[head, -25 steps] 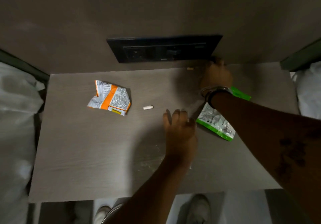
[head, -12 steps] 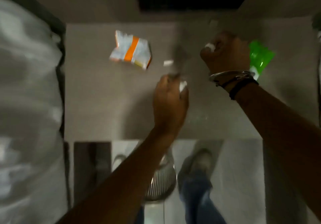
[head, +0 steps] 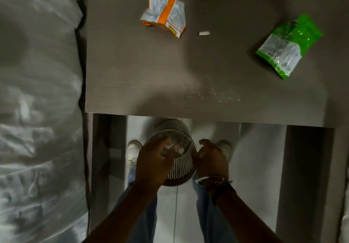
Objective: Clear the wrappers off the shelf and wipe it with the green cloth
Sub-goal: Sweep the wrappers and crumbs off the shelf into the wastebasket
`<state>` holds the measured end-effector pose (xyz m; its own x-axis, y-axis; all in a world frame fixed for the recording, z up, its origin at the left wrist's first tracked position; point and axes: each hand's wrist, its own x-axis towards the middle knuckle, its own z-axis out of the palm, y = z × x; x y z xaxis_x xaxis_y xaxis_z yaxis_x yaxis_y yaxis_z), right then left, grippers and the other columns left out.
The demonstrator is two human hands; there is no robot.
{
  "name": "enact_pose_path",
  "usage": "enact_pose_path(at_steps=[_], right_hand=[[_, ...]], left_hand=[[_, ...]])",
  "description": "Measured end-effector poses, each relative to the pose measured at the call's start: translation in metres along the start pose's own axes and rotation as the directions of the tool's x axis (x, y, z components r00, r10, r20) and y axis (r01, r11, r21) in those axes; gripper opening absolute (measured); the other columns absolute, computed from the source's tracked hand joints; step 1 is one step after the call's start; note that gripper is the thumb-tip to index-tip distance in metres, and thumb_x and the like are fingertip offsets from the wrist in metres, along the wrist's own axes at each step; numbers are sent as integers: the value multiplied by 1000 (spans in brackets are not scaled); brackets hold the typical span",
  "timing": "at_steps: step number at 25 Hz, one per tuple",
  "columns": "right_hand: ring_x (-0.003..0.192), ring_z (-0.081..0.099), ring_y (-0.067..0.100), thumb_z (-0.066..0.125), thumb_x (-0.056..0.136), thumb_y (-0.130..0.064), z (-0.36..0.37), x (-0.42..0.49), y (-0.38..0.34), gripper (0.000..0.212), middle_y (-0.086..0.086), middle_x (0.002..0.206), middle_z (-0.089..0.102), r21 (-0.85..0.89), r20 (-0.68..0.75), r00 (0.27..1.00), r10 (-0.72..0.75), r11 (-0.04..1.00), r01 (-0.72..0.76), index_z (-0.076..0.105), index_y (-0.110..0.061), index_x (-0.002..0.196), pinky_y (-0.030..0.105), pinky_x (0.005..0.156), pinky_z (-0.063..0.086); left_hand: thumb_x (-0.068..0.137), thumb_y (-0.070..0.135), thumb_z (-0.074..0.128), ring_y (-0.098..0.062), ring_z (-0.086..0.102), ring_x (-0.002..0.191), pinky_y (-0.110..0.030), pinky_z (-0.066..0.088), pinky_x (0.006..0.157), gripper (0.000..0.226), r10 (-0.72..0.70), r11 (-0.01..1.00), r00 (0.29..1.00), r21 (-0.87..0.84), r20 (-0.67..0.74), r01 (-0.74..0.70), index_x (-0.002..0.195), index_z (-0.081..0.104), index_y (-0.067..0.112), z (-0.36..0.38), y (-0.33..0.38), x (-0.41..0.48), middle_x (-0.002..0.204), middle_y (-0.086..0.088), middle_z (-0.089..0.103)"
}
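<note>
Both hands hang over the perforated metal bin (head: 171, 148) below the shelf (head: 132, 76) edge — left hand (head: 151, 162) with fingers loosely spread above its mouth, right hand (head: 210, 159) curled closed beside its rim. Orange wrapper (head: 164, 12) and green wrapper (head: 288, 44) lie on the shelf, beyond the bin.

The shelf (head: 132, 69) is seen to be a matt grey-brown board with a fine wood-grain pattern, dulled near its front edge by a scatter of pale crumbs (head: 213, 93). The orange wrapper (head: 164, 14) and the green wrapper (head: 289, 44) are made of thin, crinkled plastic film, the green one notably glossy, and a small matt white scrap (head: 204, 33) is left between them. The bin (head: 179, 159) below is of shiny metal with a perforated wall, metal bangles (head: 213, 180) are worn on one wrist, and the bulk at the left (head: 37, 110) is covered in wrinkled, reflective clear plastic.
</note>
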<state>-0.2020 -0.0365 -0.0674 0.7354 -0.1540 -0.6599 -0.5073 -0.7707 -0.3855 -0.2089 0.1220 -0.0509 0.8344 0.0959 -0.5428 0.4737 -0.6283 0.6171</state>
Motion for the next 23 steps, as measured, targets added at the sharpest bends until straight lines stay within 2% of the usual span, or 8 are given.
enact_pose_path(at_steps=[4,7,10,13,15,18,21,23], right_hand=[[76,69,32,63,84,-20,-69,47,-35,14,11,89,72,-47,-281,917,-282,959,280,69,-13,95,36,68,56],[94,65,39,69,76,-19,-128,90,-43,34,19,106,69,-171,-568,722,-396,914,367,66,-9,108,45,77,56],[132,38,43,75,69,-45,-174,148,-40,87,24,148,37,-128,-658,746,-103,992,24,37,-14,142,55,102,37],[144,12,45,72,60,-69,-195,190,-28,119,16,162,-1,116,-459,841,287,958,-263,8,-25,151,66,112,18],[142,13,47,71,63,-68,-193,205,-22,113,17,160,3,143,-367,854,369,930,-340,10,-28,149,66,112,20],[132,31,45,69,79,-42,-189,210,-36,75,21,146,32,-8,-470,846,252,957,-290,33,-21,141,57,103,34],[116,49,41,59,79,-10,-178,190,-52,44,21,126,53,-201,-522,852,-27,975,-92,52,-11,123,51,94,42],[104,56,42,53,80,-3,-161,155,-56,34,21,114,61,-135,-541,829,-145,987,85,59,-6,113,49,85,48]], left_hand=[[95,39,57,-1,67,92,-26,56,87,27,282,958,951,89,-128,-273,108,70,20,-27,44,37,104,2,74],[92,34,59,-22,65,104,-38,52,93,34,538,843,761,229,-362,-487,116,68,12,-44,88,94,114,-9,70],[80,54,63,-30,46,129,-45,38,109,74,414,910,782,233,-466,-343,137,46,9,-67,130,166,141,-18,48],[63,74,68,-37,17,148,-58,12,117,121,248,921,890,379,-383,-93,152,18,10,-69,140,228,159,-22,21],[61,73,71,-37,28,142,-59,16,115,121,202,876,933,481,-297,-36,150,23,7,-62,137,246,151,-22,35],[70,54,72,-39,49,117,-48,37,100,88,270,827,911,560,-311,-54,138,43,8,-59,136,247,127,-20,55],[77,30,67,-38,59,108,-39,46,89,61,277,926,886,348,-372,-143,133,53,10,-65,135,211,121,-16,63],[82,22,68,-32,63,109,-37,49,91,53,256,965,870,163,-421,-205,132,55,13,-68,127,164,124,-10,66]])
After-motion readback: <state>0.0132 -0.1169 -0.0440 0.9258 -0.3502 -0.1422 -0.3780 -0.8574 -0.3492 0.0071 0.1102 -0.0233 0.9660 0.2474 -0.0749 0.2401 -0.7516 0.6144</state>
